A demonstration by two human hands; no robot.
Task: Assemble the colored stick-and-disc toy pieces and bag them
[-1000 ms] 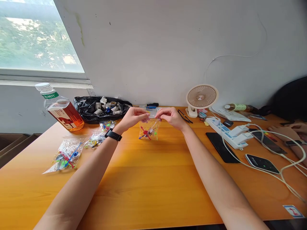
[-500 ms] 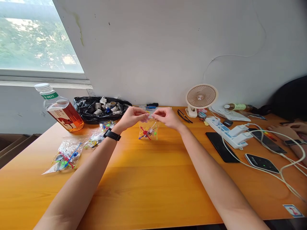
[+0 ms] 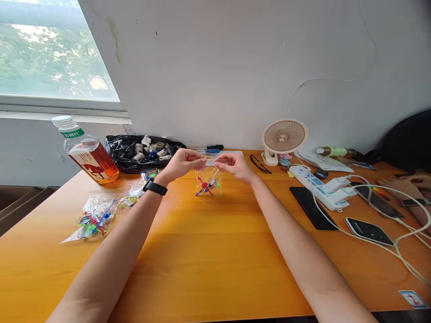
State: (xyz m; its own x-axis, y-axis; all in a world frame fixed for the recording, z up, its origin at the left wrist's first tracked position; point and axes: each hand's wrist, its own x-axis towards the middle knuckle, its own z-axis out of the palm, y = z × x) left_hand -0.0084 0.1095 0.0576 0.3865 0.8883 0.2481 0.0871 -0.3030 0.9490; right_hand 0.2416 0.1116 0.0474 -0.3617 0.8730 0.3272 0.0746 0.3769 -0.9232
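Note:
Between my two hands hangs a clear plastic bag (image 3: 208, 183) with small red, blue, white and green plastic parts inside. My left hand (image 3: 183, 165) pinches the bag's top edge on the left. At the right end of that same edge, the thumb and fingers of my right hand (image 3: 236, 167) are closed on it. Left of my left forearm lie more clear bags of coloured parts: one near bag (image 3: 91, 220) with a blue stick, another bag (image 3: 134, 194) behind it, partly covered by my wrist.
A bottle of amber drink (image 3: 90, 157) and a black plastic bag (image 3: 116, 152) of grey pieces stand back left. Screwdrivers (image 3: 213, 149), glasses (image 3: 260, 164) and a fan (image 3: 284, 137) line the wall. Right are a power strip (image 3: 318, 186), cables, phones and another person's hand (image 3: 395, 188).
My fingers have spread slightly along the bag's top edge, which now looks stretched straight between them. The view has shifted slightly; the bag still hangs in the same place.

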